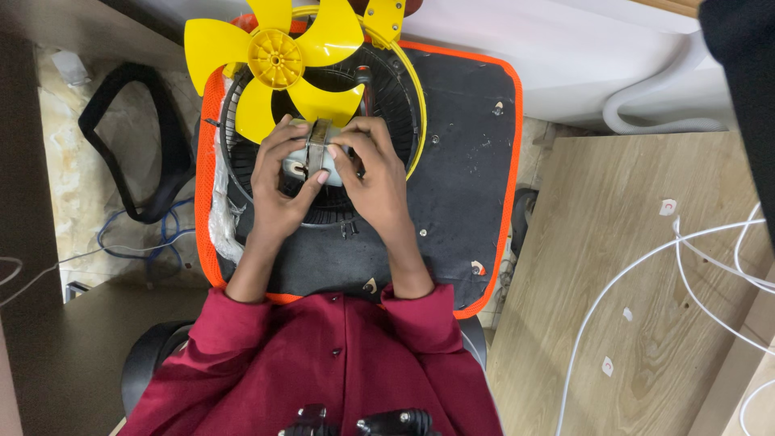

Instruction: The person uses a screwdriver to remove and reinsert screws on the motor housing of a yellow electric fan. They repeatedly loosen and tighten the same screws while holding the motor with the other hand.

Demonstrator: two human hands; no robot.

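Both mine: left hand point(278, 190) & right hand point(373, 173) pinch small grey metal fan motor point(316, 157) over black wire grille point(395, 97); I'd keep it level, grip firm.

Even, fairly bright overhead indoor light, soft short shadows under the hands point(331, 182) on the black mat point(460, 161), mild sheen on the yellow fan blade point(278, 60), focus sharp centrally, slight wide-angle bending at edges.

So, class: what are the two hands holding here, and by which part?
Both hands, left hand and right hand, hold a small fan motor over the black grille. Fingers pinch its sides and its metal core from left and right.
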